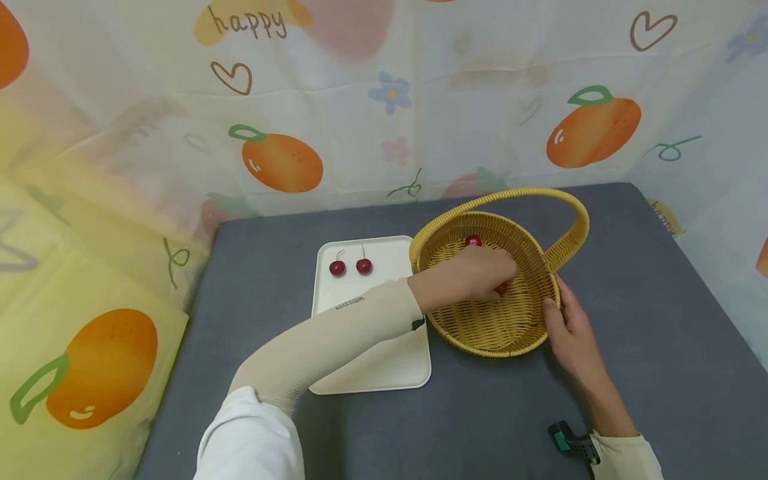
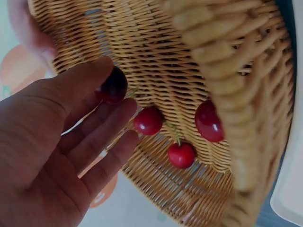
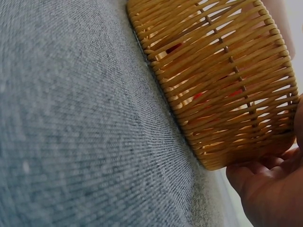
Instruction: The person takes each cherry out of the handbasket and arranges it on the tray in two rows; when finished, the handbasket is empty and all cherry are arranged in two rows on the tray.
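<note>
A wicker basket (image 1: 480, 333) with a tall arched handle (image 1: 522, 193) stands on the table. Inside it, my left hand (image 1: 480, 270) pinches a dark red cherry (image 2: 112, 86) between thumb and fingers, as the left wrist view shows. Beside that hand lie a cherry (image 2: 148, 120), a smaller-looking cherry (image 2: 181, 155) and another cherry (image 2: 208, 121) partly behind the handle. My right hand (image 1: 573, 333) holds the basket's right side, thumb at the rim and fingers against the outer wall (image 3: 218, 80). In the head view my left hand hides part of the basket's contents.
Left of the basket is a white tray (image 1: 384, 373), partly under my left forearm. Two cherries with stems, one on the left (image 1: 337, 268) and one on the right (image 1: 364, 266), lie near its far end. A patterned cloth (image 1: 360, 133) hangs behind the grey table (image 1: 480, 427).
</note>
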Demonstrator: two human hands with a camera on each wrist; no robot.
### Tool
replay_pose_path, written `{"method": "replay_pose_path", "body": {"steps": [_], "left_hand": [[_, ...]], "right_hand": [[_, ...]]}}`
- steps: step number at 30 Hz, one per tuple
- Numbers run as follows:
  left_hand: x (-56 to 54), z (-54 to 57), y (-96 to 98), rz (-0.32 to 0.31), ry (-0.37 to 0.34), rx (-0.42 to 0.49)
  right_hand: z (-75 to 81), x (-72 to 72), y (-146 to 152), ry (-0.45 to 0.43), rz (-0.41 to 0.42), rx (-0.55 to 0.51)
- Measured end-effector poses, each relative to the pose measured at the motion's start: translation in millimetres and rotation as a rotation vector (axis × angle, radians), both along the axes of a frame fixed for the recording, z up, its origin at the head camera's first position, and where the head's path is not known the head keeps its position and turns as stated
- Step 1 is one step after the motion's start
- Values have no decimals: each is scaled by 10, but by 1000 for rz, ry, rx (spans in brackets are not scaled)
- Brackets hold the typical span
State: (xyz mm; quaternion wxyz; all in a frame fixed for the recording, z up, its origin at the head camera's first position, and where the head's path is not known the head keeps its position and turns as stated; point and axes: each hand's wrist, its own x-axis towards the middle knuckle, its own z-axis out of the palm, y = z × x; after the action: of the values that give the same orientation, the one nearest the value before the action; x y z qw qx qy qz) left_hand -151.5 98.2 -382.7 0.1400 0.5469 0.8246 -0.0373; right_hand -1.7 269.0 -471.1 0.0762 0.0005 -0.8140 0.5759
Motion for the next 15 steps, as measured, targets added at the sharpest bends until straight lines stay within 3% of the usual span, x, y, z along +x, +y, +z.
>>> {"method": "replay_pose_path", "body": {"steps": [3, 9, 15], "left_hand": [[27, 86, -124, -4, -18, 46], [154, 276, -369, -18, 18, 93], [265, 536, -606, -30, -6, 175]], "right_hand": [[-13, -10, -11, 3, 3, 10], [-48, -5, -19, -8, -11, 30], [-62, 12, -3, 6, -18, 40]]}}
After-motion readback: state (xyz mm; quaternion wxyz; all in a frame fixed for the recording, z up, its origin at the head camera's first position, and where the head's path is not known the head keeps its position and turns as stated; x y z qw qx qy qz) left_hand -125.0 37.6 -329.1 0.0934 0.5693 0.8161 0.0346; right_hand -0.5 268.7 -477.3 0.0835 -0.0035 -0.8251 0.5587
